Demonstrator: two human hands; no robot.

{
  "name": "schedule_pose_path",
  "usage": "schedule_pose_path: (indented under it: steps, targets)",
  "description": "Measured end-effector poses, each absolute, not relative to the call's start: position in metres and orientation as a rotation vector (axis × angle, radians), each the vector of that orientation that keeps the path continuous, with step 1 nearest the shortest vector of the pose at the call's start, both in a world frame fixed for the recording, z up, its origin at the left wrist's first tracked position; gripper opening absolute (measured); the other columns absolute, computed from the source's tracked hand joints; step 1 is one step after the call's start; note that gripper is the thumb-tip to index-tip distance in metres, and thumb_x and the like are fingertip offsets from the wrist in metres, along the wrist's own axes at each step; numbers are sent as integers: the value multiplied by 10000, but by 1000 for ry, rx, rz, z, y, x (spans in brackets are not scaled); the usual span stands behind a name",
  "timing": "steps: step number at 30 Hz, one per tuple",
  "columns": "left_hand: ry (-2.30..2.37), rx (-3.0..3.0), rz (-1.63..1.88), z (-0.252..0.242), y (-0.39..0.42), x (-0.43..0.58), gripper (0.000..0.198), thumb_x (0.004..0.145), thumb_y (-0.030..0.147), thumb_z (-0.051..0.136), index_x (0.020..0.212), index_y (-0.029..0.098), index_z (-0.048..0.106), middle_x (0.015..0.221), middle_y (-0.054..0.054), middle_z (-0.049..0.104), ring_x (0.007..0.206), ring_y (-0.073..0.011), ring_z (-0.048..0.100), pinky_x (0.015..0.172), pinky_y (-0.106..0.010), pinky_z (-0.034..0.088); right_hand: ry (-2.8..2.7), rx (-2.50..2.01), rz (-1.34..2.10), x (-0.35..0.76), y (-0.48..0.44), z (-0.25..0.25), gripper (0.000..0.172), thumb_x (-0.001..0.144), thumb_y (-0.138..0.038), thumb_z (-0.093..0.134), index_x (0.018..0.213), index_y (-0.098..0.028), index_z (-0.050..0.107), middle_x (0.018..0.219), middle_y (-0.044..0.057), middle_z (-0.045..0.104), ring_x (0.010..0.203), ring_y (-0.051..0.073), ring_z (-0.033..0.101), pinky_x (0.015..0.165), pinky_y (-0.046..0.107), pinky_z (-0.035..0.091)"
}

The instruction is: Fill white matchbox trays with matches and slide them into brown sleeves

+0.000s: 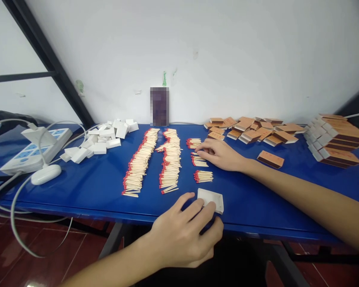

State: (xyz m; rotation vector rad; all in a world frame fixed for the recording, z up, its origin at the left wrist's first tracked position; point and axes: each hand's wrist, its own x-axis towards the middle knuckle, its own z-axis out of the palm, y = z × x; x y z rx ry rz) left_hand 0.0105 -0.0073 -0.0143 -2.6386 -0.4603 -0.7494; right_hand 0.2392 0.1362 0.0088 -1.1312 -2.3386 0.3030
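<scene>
Matches (137, 171) lie in two long columns on the blue table (242, 215), red heads to the left; I judge this lets them be lifted without turning. To the right of the columns I record three small bundles (204, 176), set one behind another with heads the same way, apparently portioned out and spaced for easy picking.

The right hand (217, 154) is at the middle bundle, fingers drawn in together and low over the sticks (whether they pinch any, I cannot tell from my distant post). The left hand (187, 229) has its fingers curled and a little apart, some touching the white tray (212, 196) at the table's near edge. The tray sits hollow side up, just nearer than the bundles; the touch seems meant to steady it, though I cannot confirm a firm grip.

Loose white trays (100, 148) are heaped at the left and orange sleeves (249, 124) at the far right side, sorted by kind, I presume. One matchbox (271, 158) lies apart, near a neat stack (336, 137), which looks squared up to save space.
</scene>
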Motion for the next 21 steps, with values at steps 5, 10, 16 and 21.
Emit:
schedule_pose_path:
  steps: [5, 10, 16, 21]
  targets:
    - [-465, -2642, -744, -14, -7, 10, 272, 892, 285, 554, 1104, 146, 651, 1166, -108, 649, 1030, -248, 607, 972, -440, 465, -2369, -1085, 412, 241, 132, 12, 290, 939, -407, 526, 933, -180, 707, 759, 30, 580, 643, 151, 487, 619, 294, 373]
    - [-462, -2636, -752, -14, -8, 10, 325, 881, 282, 568, 1172, 154, 632, 1187, -105, 642, 1038, -245, 607, 970, -435, 461, -2426, -1049, 435, 241, 126, 18, 308, 936, -444, 536, 968, -189, 707, 816, 41, 599, 681, 159, 501, 631, 301, 382]
    - [-454, -2642, -754, -15, -7, 10, 305, 894, 280, 547, 1152, 149, 643, 1175, -109, 649, 1026, -248, 606, 958, -424, 462, -2605, -1138, 484, 244, 109, 37, 512, 883, -612, 559, 1194, -220, 671, 1040, 92, 624, 910, 243, 586, 784, 377, 461]
    - [-463, -2641, -745, -15, -8, 10, 312, 886, 287, 564, 1156, 149, 637, 1183, -109, 646, 1032, -248, 610, 962, -428, 465, -2654, -1247, 404, 245, 97, 41, 799, 698, -731, 684, 1339, -262, 601, 1207, 129, 574, 1113, 356, 552, 903, 482, 471]
